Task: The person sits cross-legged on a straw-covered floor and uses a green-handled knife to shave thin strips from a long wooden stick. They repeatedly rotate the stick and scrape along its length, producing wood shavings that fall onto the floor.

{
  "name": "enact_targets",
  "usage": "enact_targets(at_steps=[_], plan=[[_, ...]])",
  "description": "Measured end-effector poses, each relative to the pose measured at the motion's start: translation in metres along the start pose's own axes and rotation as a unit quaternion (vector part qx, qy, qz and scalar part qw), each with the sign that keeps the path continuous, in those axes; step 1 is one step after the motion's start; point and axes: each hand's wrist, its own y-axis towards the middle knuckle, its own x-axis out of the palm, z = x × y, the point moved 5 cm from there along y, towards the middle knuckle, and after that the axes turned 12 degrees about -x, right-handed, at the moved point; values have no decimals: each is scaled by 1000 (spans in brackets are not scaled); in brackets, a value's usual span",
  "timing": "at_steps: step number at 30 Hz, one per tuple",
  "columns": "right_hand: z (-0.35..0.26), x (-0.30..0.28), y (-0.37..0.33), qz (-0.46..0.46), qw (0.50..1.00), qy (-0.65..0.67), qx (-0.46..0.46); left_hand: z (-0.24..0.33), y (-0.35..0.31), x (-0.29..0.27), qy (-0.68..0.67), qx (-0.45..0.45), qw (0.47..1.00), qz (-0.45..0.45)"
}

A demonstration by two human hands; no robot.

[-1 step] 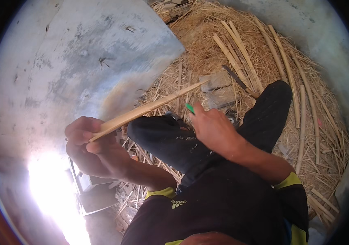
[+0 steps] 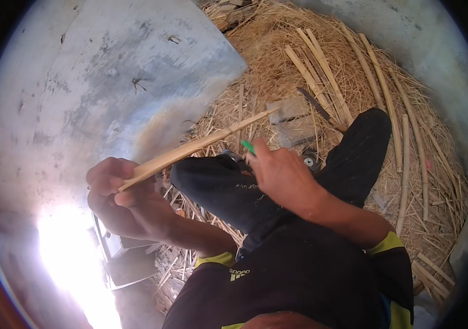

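Note:
My left hand (image 2: pixel 121 192) is closed around the lower end of a long, pale split bamboo strip (image 2: pixel 187 149). The strip slants up to the right and narrows to a point above my lap. My right hand (image 2: pixel 280 170) is closed on a slim green pen-like object (image 2: pixel 248 147), whose green end sticks out past the fingers. That object sits just below the strip, apart from it; the rest of it is hidden in my hand. Small pale shavings (image 2: pixel 247 186) lie on my dark trousers.
A curved dark blade (image 2: pixel 315 102) lies beyond my lap beside several bamboo strips (image 2: pixel 330 77). Longer bamboo poles (image 2: pixel 404 172) rest on shavings (image 2: pixel 269 49) at the right. A flat block (image 2: pixel 288 109) lies ahead. A pale wall (image 2: pixel 118 60) stands at the left.
My right hand has shifted slightly left with the green pen-like object. My left hand and the bamboo strip have barely moved.

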Motion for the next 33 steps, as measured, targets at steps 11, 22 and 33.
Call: enact_targets(at_steps=[11, 22, 33], plan=[[42, 37, 20, -85, 994, -26, 66, -5, 6, -8, 47, -37, 997, 41], [184, 63, -38, -29, 975, -47, 216, -11, 14, -3, 24, -23, 999, 34], [-44, -25, 14, -5, 996, 80, -40, -3, 10, 5, -26, 2, 1000, -1]])
